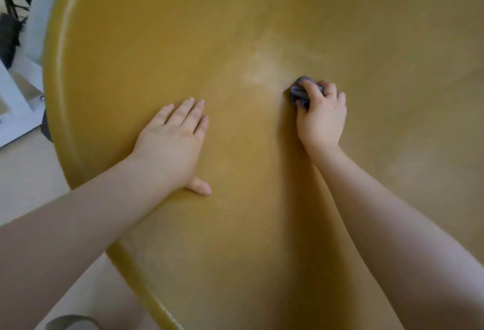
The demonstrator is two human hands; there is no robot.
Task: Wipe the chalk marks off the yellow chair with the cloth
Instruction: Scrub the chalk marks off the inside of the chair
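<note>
Bunched grey cloth (pixel 301 92) beside pale chalk marks (pixel 262 70).

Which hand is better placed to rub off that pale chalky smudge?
The right hand: it grips the cloth beside the chalk smudge. The left hand lies flat and empty on the yellow chair.

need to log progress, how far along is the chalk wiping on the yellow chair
Partway. Most of the yellow plastic chair surface looks free of marks. In hand: the right hand presses a bunched grey cloth beside the smear, the left hand flat, bracing. Left: a pale whitish chalk smear just up-left of the cloth.
</note>
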